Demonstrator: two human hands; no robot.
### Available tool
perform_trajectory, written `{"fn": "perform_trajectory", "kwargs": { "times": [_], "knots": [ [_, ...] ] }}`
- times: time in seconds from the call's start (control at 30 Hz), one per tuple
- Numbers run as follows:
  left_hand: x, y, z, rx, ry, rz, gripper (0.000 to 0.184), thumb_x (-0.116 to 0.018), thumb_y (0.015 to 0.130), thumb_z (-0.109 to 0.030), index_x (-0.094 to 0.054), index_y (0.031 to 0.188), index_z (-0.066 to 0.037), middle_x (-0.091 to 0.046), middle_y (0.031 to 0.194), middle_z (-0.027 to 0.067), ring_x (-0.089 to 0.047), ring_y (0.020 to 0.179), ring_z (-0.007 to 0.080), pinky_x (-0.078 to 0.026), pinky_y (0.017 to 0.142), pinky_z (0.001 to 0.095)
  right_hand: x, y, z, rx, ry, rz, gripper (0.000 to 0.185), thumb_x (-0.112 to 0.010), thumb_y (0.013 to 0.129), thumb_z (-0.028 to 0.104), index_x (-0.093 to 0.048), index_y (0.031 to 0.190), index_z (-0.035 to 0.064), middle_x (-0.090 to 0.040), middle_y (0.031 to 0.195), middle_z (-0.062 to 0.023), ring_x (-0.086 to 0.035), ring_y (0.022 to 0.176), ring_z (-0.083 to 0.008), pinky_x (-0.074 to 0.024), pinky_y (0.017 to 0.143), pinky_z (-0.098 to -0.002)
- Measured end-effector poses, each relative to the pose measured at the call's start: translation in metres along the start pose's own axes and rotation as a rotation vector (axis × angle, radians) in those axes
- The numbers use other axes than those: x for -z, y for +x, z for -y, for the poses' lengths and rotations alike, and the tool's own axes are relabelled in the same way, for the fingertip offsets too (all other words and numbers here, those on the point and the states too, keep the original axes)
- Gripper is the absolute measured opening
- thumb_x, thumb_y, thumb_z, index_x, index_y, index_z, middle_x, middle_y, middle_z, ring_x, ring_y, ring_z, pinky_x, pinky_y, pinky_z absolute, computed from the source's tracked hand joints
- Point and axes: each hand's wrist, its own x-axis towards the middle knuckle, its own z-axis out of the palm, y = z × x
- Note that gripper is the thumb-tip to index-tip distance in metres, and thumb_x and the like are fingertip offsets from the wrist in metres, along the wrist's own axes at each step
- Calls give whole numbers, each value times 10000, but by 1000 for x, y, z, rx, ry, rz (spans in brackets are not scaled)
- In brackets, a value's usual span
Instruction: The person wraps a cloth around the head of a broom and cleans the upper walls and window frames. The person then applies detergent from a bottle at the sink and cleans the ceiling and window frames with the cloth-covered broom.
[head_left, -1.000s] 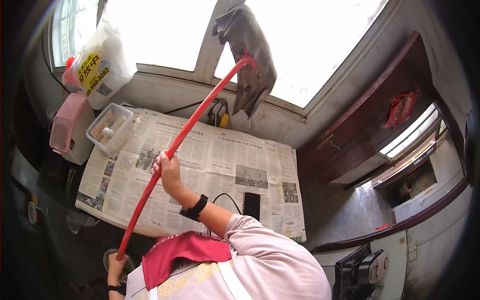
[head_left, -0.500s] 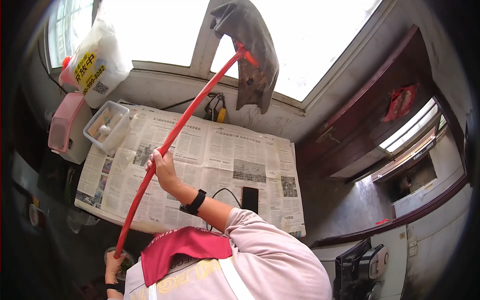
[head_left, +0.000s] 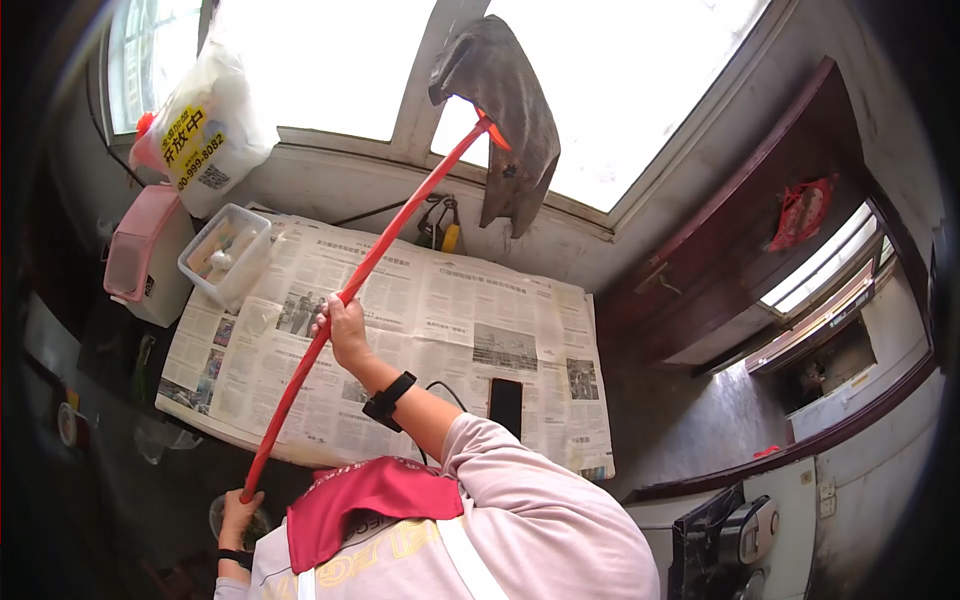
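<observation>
My right hand (head_left: 346, 332) is wrapped round the middle of a long red pole (head_left: 382, 243). Lower down, at the left, the pole's bottom end sits in my closed left hand (head_left: 238, 511). The pole slants up and to the right toward the window. A dark grey cloth (head_left: 520, 140) drapes over its upper end, where a short red crosspiece partly shows. The cloth hangs in front of the window (head_left: 640, 110); whether it touches the glass I cannot tell.
Below the pole stands a table covered with newspaper (head_left: 400, 290), with a black phone (head_left: 506, 402) on it. At its left are a clear plastic box (head_left: 228, 258), a pink-lidded container (head_left: 150, 255) and a hanging plastic bag (head_left: 210, 130). A dark red cabinet (head_left: 730, 220) hangs at the right.
The pole's upper end and the cloth have come down slightly, and the cloth hangs a little differently. Both hands keep their hold. The whole view has shifted a little.
</observation>
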Motion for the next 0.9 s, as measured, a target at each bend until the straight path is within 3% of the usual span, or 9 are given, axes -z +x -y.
{"fn": "perform_trajectory", "kwargs": {
  "times": [0.3, 0.67, 0.8, 0.9],
  "knots": [
    [-10, 20, -7, -144, -138, 1, 361, -703, 742, -187, -428, 541, -66, -358, 529, -70, -301, 513, 50, -246, 436, 283, -3, 15, 47, 58, -10, -15, 100, -442, 881, 146, -398, 814, 87, -418, 676, -16, -445, 536, -113, -463, 483, -303],
    [-24, 36, -152, -266, -291, 182, 335, -703, 774, -260, -517, 610, -35, -363, 540, -76, -307, 537, 39, -253, 449, 253, 10, 28, 194, 353, 7, -26, 62, -426, 846, 75, -373, 814, 80, -405, 644, -11, -411, 468, -89, -426, 420, -276],
    [-35, 42, -153, -284, -298, 254, 342, -703, 777, -284, -536, 640, -19, -380, 541, -77, -319, 536, 41, -268, 451, 251, 11, 14, 203, 380, -33, -111, 95, -415, 877, 90, -390, 786, 99, -405, 651, 0, -404, 496, -81, -415, 447, -271],
    [-34, 42, -120, -350, -213, 178, 335, -707, 767, -268, -535, 633, -13, -386, 530, -62, -330, 535, 47, -284, 452, 256, 10, 4, 179, 405, -87, -90, 75, -417, 866, 73, -387, 798, 84, -410, 661, -16, -428, 497, -94, -450, 454, -280]
  ]
}}
